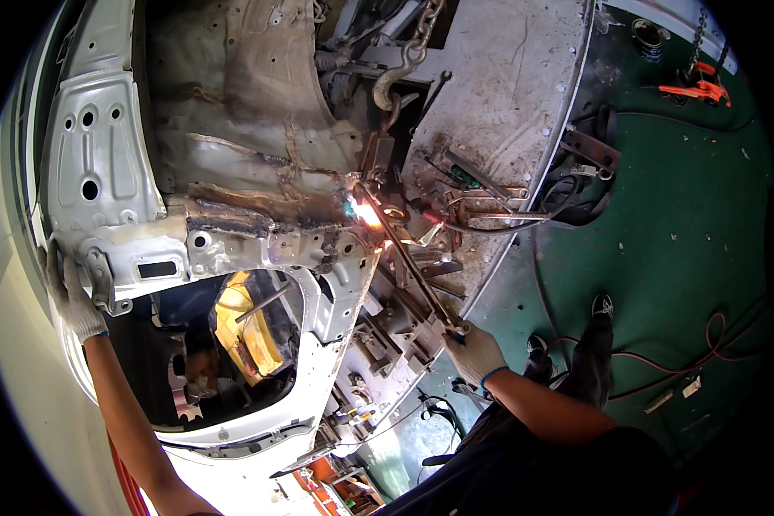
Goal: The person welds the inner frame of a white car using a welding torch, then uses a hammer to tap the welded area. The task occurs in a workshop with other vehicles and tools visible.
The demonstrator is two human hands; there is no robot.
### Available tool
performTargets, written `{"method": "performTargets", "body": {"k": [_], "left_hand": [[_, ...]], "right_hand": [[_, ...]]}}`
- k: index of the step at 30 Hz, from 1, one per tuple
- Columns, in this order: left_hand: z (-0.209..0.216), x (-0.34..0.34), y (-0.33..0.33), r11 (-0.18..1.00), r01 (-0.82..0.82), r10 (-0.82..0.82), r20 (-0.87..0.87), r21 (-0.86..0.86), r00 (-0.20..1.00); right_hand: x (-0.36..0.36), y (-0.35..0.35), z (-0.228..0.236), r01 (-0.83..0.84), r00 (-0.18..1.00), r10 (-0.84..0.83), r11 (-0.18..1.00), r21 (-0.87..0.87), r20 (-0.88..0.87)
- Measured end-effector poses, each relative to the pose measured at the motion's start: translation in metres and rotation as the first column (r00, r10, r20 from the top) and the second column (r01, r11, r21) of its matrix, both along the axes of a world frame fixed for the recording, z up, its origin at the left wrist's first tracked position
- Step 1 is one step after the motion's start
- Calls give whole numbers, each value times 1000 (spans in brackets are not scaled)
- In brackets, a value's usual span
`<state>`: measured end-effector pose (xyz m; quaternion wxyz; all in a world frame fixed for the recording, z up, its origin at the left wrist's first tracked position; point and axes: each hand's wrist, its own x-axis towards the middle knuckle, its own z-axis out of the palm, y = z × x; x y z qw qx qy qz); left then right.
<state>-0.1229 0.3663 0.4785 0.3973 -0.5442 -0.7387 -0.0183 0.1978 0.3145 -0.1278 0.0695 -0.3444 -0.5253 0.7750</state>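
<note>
Right hand (475,351), gloved, fingers closed on cutting torch (413,267), flame far-left; left hand (70,297) apparently grips white body panel (112,198).

Car body panel (112,172) left, torch (413,267) centre, tool-strewn metal platform (507,95) right

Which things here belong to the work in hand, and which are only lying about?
In use: cutting torch held by right hand, its flame on the car body panel; left hand steadies the panel edge.

Lying about: chain hook, clamps, orange tool, red hose.
</note>
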Motion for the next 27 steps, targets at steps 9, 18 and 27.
{"method": "performTargets", "body": {"k": [9, 18, 27], "left_hand": [[1, -2, 2, 1000, -5, 5, 16, 16, 1000], [-2, 2, 3, 1000, -3, 2, 42, 9, 999], [10, -13, -2, 1000, 14, -14, 36, 2, 999]], "right_hand": [[6, -16, -7, 7, 1000, -7, 999, -35, 22], [-32, 13, -1, 63, 997, -59, 995, 83, -45], [-36, 10, -10, 27, 996, -23, 999, 45, -85]]}}
